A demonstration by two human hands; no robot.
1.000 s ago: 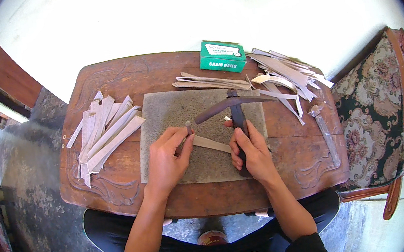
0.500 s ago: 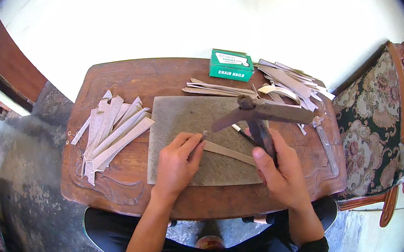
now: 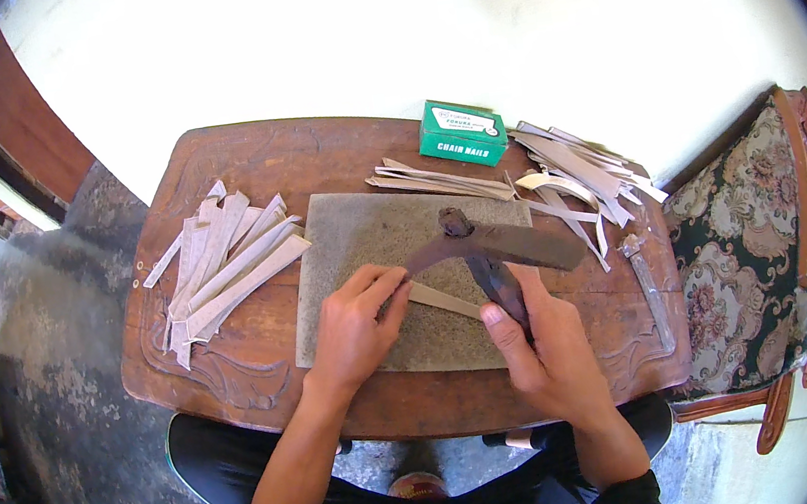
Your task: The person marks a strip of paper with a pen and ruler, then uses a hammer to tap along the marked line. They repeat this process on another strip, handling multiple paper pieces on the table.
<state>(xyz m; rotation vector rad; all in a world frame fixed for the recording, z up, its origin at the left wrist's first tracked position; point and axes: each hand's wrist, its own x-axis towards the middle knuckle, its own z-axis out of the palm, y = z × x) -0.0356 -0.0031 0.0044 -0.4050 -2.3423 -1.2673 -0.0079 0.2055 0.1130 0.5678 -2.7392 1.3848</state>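
Note:
My right hand is wrapped round the dark handle of a hammer, its long curved head held over a grey board. The hammer's narrow tip reaches the fingertips of my left hand. Those fingers are closed in a pinch at the left end of a narrow beige strip, which lies slantwise across the board. The hammer tip hides whatever small thing may be between them. The strip's other end disappears behind my right thumb.
Loose beige strips lie piled on the left of the carved wooden table. More strips lie at the back right, near a green box. A second tool rests at the right edge, beside a floral chair.
The hammer has swung down and left, bringing its tip to my left fingertips. My right hand has shifted slightly left with it. My left hand stays in place.

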